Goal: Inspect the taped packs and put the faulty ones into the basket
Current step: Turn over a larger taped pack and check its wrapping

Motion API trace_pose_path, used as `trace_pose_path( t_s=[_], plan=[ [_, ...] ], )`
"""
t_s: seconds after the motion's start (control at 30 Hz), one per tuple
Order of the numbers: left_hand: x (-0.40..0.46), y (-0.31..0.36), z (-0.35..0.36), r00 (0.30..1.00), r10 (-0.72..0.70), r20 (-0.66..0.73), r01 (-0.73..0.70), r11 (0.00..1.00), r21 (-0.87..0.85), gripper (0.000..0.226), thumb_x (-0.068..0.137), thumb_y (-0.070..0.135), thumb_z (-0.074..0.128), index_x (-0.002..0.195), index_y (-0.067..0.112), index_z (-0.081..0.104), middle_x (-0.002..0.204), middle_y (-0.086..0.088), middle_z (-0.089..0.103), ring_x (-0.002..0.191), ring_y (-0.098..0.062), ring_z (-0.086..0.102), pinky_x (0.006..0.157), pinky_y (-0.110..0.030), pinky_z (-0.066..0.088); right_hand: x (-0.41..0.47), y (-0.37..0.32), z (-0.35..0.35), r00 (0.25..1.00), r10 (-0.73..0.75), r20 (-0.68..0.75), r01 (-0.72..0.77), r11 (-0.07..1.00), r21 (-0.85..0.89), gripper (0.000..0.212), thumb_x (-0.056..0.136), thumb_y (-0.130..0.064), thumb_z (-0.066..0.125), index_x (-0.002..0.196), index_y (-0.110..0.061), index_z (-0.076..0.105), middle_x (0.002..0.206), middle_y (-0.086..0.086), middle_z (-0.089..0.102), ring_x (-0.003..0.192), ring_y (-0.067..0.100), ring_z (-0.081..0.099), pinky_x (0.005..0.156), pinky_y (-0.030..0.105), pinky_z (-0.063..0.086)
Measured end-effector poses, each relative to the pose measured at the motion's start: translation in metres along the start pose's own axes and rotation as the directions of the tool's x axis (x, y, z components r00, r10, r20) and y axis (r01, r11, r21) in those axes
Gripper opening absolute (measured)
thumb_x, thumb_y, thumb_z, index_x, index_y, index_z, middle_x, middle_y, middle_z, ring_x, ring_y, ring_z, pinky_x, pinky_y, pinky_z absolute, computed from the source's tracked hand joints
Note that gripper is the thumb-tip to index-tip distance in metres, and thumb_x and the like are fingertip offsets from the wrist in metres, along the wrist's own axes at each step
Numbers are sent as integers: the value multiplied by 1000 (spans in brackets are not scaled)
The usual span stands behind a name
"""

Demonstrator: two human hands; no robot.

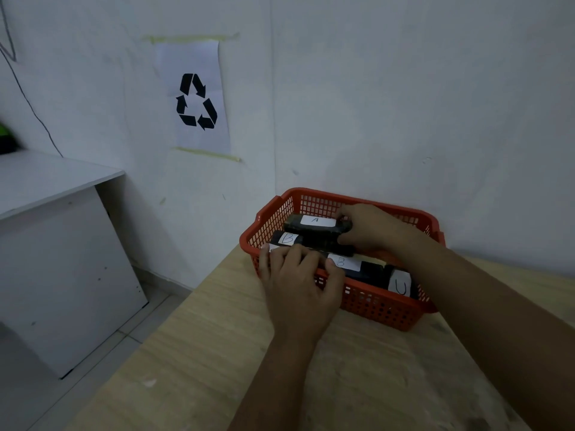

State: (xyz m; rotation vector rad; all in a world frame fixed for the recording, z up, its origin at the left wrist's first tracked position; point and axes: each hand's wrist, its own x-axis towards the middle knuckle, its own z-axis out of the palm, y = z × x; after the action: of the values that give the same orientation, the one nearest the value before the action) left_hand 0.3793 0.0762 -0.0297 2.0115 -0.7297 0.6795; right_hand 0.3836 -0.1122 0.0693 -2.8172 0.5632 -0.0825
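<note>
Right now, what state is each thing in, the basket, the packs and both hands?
Basket: upright on the wooden table, holding several packs.
Pack A: on top of the others, gripped by the right hand.
Near pack B: lying in the basket.
Left hand: fingers over the basket's near rim, touching a pack.

Pale wood-grain table [199, 353], filling the lower frame from 6 to 4 o'clock, its far corner pushed toward the white wall. Worn and scuffed, with a pale chip mark near 7 o'clock. Standing directly on it, at the far end near 1 o'clock from the tabletop's middle: red mesh basket [378, 309], its base flat on the wood, its near wall set slantwise to the table's left edge, its back rim near the wall.
</note>
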Motion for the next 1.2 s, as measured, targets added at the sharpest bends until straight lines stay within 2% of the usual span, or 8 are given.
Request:
trace_pose_path(
  t_s=[0.2,0.37,0.53,0.6,0.7,0.77,0.9,1.2],
  plan=[
    [0,-1,1,1000,7,-10,-7,1000,-12,33,100,46,52,90,26,76,98,10,72,111,-12,60,129,-49,26,-10,10,-13,991,115,72,-113,993,-33,50,89,-20,81,131,-21,54,120,-2,56,105,20,57,79,31,48],
    [0,-1,1,1000,15,-20,-15,1000,-13,29,100,43,54,88,26,75,97,10,71,110,-12,59,129,-50,25,-22,21,-27,968,123,218,-110,991,-70,43,88,-22,82,121,-28,55,113,-6,59,93,12,60,64,26,45],
    [0,-1,2,1000,14,-22,-14,1000,-5,29,100,44,54,88,27,75,97,12,71,110,-11,59,130,-48,24,-22,18,-29,948,103,302,-108,994,-1,47,87,-42,79,123,-29,53,124,-3,61,104,15,62,77,30,52],
    [0,-1,2,1000,10,-18,-10,1000,-3,30,100,44,54,88,27,75,97,12,71,110,-10,58,130,-49,25,-20,16,-26,964,86,253,-109,991,77,49,90,-54,75,125,-28,53,123,-6,60,104,13,60,78,29,48],
    [0,-1,2,1000,4,-18,-5,1000,-9,30,100,44,53,89,27,75,98,12,72,110,-10,58,130,-50,26,-17,15,-16,989,61,134,-84,981,174,64,96,-72,59,144,-29,52,140,-3,58,125,22,59,99,38,47],
    [0,-2,2,1000,4,-18,-4,1000,-9,30,101,44,53,89,27,75,98,12,71,110,-10,58,130,-50,25,-13,15,-9,989,24,148,-47,987,156,55,104,-67,47,146,-32,55,152,0,55,134,24,54,109,42,43],
    [0,-2,2,1000,2,-20,-3,1000,-5,31,100,44,54,88,26,75,97,11,72,110,-11,59,129,-51,26,-9,18,-5,980,-2,201,-22,993,114,29,107,-52,55,129,-36,63,139,-2,60,117,18,56,97,37,45],
    [0,-1,1,1000,5,-24,-5,1000,-19,31,100,44,54,88,26,75,97,11,71,109,-9,58,129,-50,26,-7,25,-7,981,-3,194,-30,985,168,35,102,-55,62,132,-35,63,128,-9,54,119,16,55,102,37,45]
  ],
)
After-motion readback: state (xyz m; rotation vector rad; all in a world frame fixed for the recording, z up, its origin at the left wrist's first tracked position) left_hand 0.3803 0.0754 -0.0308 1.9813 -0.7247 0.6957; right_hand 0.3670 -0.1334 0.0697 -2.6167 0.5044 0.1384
